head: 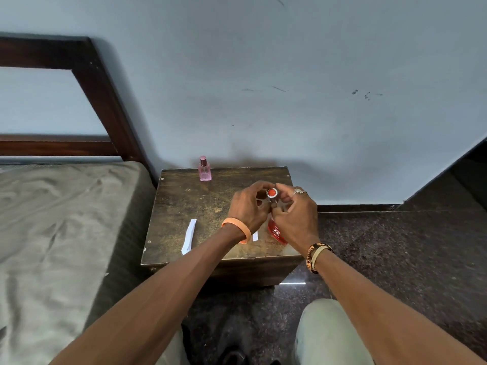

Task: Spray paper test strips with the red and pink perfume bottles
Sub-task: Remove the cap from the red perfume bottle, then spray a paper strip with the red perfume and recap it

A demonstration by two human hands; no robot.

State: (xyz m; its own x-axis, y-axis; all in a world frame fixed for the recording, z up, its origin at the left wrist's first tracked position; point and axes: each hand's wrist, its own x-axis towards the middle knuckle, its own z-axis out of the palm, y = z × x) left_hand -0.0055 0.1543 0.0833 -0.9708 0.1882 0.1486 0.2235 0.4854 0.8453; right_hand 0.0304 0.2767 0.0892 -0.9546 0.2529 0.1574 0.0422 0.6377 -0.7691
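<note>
Here, left hand (247, 206) and right hand (297, 217) grip the red bottle (275, 231) roughly upright, cap (272, 192) up.

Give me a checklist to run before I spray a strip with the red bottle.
1. Red bottle held: ok, the left hand and right hand both grip its top.
2. Red cap off: cannot tell, fingers hide where it meets the bottle.
3. Paper strips close by: ok, a stack lies on the table to the left of the left hand.
4. Strip in a hand: not ok, both hands are on the bottle.
5. Pink bottle out of the way: ok, it stands upright and capped at the table's back edge.
</note>
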